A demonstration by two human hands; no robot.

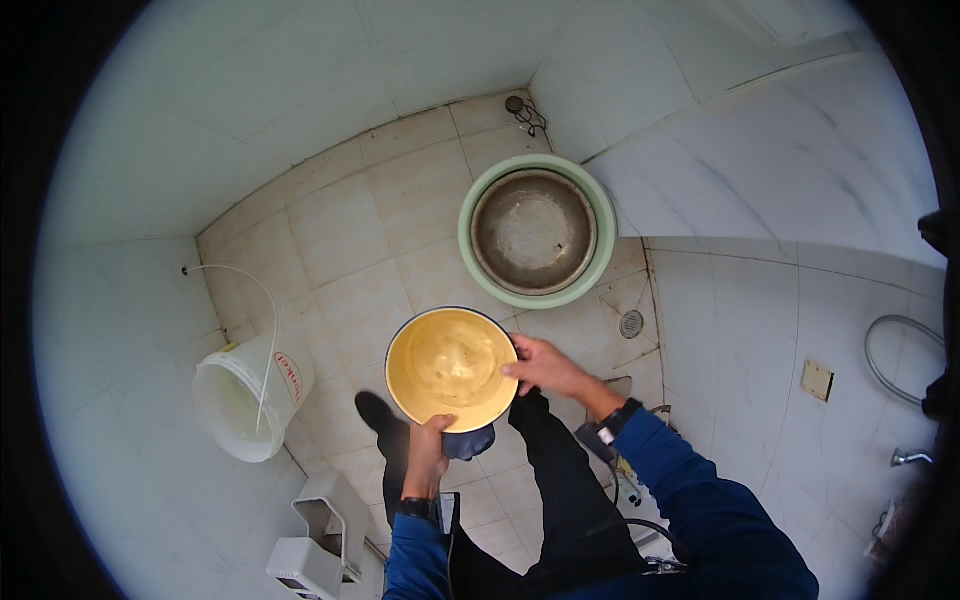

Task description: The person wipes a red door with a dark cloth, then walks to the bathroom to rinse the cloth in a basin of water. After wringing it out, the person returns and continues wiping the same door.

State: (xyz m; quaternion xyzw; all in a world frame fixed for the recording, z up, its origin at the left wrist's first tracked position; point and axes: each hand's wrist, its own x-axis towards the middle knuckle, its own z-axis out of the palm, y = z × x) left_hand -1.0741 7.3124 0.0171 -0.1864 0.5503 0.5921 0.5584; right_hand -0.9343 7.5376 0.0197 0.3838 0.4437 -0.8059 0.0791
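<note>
A yellow enamel basin (pixel 454 367) with a dark blue rim is held between my two hands, its inside facing up at me. My left hand (pixel 431 450) grips the near edge, thumb over the rim. On the right edge, my right hand (pixel 551 366) has its thumb inside the rim and its other fingers outside. Below the basin, by my left hand, a dark blue thing (pixel 470 442) shows; most of it is hidden. Farther ahead, a worn metal basin (pixel 534 232) sits inside a larger light green plastic tub (pixel 466 251) on the floor.
At left stands a white plastic bucket (pixel 296 367) with a thin hose (pixel 270 300) running into it. White plastic stools (pixel 330 517) are at lower left. A floor drain (pixel 631 324) lies right of the tub. A metal tap (pixel 909 457) and grey hose (pixel 870 345) are on the right wall.
</note>
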